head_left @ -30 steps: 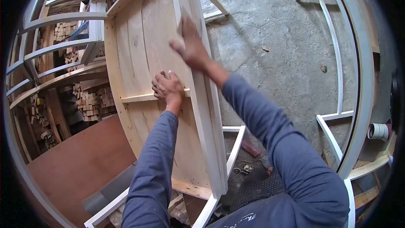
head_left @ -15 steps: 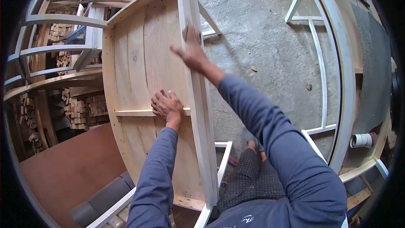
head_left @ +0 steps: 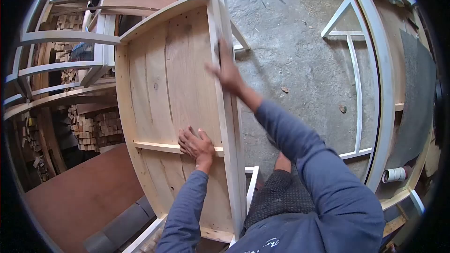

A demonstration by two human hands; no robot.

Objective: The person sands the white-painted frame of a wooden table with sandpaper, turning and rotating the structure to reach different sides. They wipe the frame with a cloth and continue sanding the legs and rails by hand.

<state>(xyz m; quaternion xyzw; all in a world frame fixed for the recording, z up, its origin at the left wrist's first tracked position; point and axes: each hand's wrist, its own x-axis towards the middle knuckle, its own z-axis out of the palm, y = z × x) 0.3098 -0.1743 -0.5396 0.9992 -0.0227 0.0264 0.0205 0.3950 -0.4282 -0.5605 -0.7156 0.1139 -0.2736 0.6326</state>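
My left hand (head_left: 197, 147) lies with fingers spread over the crossbar (head_left: 157, 146) of a wooden panel frame (head_left: 154, 84), steadying nothing else that I can see. My right hand (head_left: 229, 74) is at the frame's long white-edged side rail (head_left: 228, 159), toward its far end. Motion smears its fingers, and the thumb sticks out to the left. A small dark piece seems to sit under those fingers against the rail, too blurred to name. Bare pale boards with knots fill the frame, which rests tilted on white supports.
White frames (head_left: 61, 68) stand at the left before stacked wood blocks (head_left: 86, 131). A brown sheet (head_left: 79, 192) and a grey roll (head_left: 119, 225) lie lower left. At the right, another frame (head_left: 385, 89) carries a dark grey sheet (head_left: 415, 98) and a white roll (head_left: 396, 174). Concrete floor (head_left: 290, 56) lies between.
The view has shifted, so the panel frame appears lower and farther right. My right hand has slid slightly farther along the rail, away from me. My left hand stays on the crossbar.
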